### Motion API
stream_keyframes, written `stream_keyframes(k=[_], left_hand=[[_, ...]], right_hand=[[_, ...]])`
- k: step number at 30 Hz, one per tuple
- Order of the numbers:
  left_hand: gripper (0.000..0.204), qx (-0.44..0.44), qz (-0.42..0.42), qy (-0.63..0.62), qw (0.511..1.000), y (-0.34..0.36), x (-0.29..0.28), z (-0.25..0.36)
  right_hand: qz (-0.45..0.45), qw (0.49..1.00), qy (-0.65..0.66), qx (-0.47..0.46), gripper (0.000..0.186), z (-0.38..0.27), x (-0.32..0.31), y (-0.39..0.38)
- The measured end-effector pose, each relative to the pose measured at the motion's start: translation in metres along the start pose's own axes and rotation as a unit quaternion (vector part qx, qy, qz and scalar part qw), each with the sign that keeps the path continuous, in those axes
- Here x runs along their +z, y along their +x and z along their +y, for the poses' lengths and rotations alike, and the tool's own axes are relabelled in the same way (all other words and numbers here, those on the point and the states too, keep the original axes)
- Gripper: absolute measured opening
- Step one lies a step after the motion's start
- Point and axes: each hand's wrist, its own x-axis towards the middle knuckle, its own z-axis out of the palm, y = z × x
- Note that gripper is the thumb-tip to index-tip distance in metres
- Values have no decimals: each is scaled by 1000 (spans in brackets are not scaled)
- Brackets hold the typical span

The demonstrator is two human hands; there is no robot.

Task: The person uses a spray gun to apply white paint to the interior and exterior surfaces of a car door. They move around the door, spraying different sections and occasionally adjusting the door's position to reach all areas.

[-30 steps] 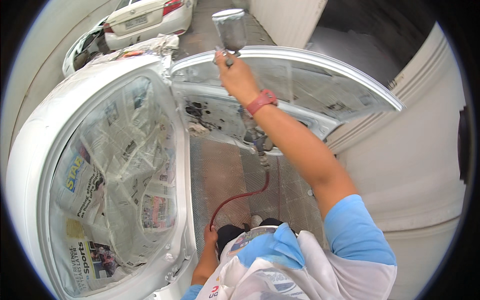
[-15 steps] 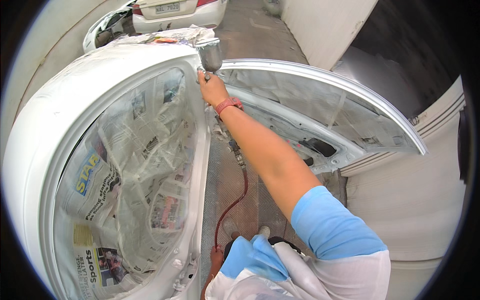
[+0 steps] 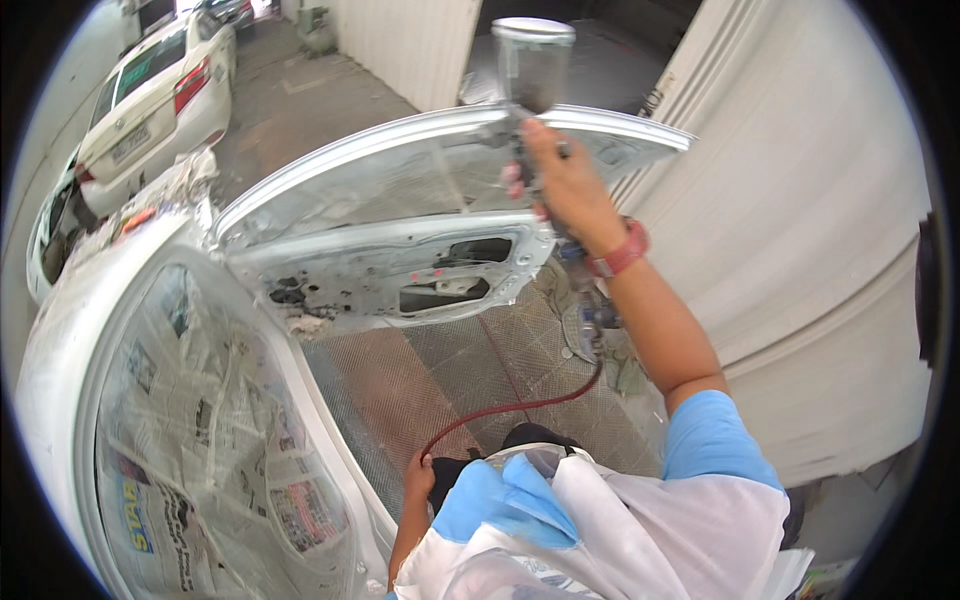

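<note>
My right hand point(image 3: 574, 192) is closed round the grip of a spray gun point(image 3: 535, 72) with an upright grey cup on top. I hold it raised beside the outer end of an open white car door point(image 3: 390, 230), whose window is covered with sheeting. A dark red air hose point(image 3: 505, 408) hangs from the gun and curves back to my left hand point(image 3: 420, 476), low by my left side, its fingers wrapped round the hose. On the left, the white car body point(image 3: 75, 345) has its side opening masked with newspaper and clear plastic point(image 3: 205, 430). Motion blurs the gun's nozzle.
A white car point(image 3: 150, 105) stands at the far left. Along the right hangs a pale, curved sheet or wall point(image 3: 790, 230). Patterned tile floor point(image 3: 385, 375) lies between the open door and me. A pale panel wall point(image 3: 405, 50) stands beyond the door.
My right hand has swung the spray gun from the car body's roof corner rightward to the open door's outer end. The view has turned right. My left hand still holds the hose.
</note>
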Motion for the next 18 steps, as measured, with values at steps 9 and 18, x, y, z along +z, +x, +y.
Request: stream_keyframes(k=[9,18], left_hand=[[34,71,-86,180,977,39,76,120],[37,26,11,235,972,8,220,165]], right_hand=[[228,971,69,24,61,81,-303,-41],[130,955,265,-23,70,222,-471,-30]])
